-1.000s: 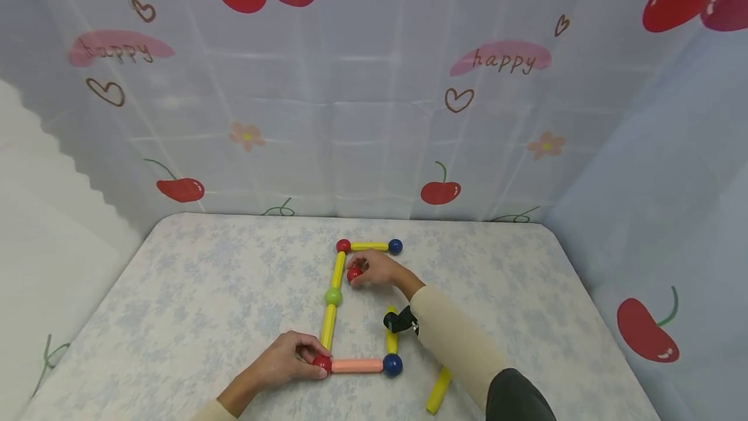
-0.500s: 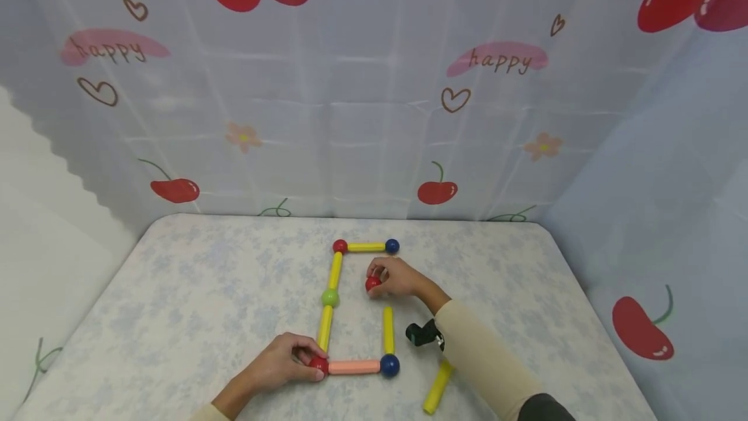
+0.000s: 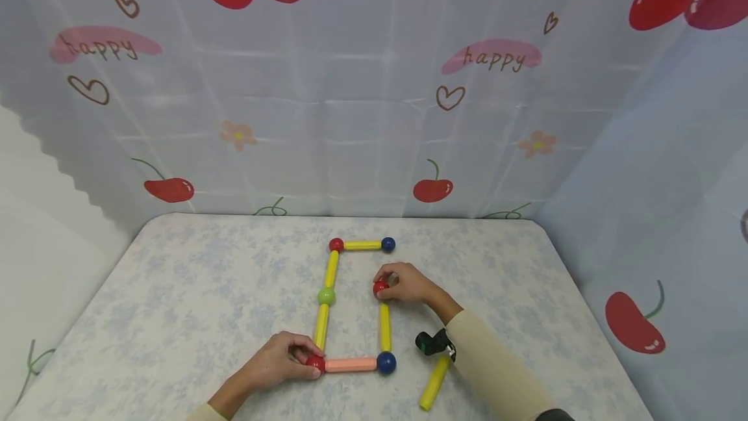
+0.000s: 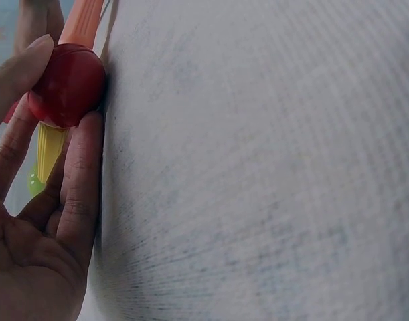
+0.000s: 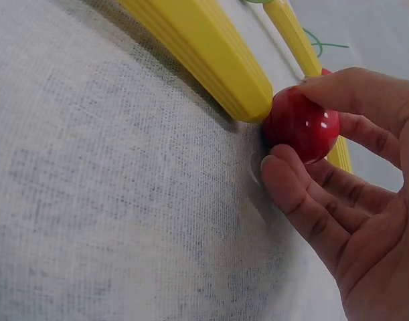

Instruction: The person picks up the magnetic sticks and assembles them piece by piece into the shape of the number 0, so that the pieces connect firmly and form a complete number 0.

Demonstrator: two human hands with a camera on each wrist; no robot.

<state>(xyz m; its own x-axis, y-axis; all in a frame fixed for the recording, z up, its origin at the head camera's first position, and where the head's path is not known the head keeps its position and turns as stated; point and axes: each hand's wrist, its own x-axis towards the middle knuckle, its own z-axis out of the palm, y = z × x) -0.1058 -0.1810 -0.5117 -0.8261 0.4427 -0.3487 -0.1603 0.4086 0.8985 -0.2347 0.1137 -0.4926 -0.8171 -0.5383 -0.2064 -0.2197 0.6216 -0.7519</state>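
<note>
My right hand (image 3: 404,282) pinches a red ball (image 5: 303,126) between thumb and fingers. In the right wrist view that ball meets the far end of a yellow rod (image 5: 211,60). The rod's near end joins a blue ball (image 3: 386,362) in the head view. At the near left corner my left hand (image 3: 280,360) holds another red ball (image 4: 69,85). From this ball a salmon rod (image 3: 350,365) runs right to the blue ball, and a yellow rod (image 3: 322,329) runs up to a green ball (image 3: 326,296).
Beyond the green ball, another yellow rod (image 3: 331,269) leads to a far red ball (image 3: 336,245). A short yellow rod (image 3: 362,245) links it to a second blue ball (image 3: 388,244). One loose yellow rod (image 3: 434,383) lies under the right forearm. A cherry-print curtain (image 3: 327,148) stands behind the table (image 3: 175,291).
My right hand has carried its red ball right and toward me, away from the left row of rods, to the end of the right yellow rod. The left hand stays on its ball.
</note>
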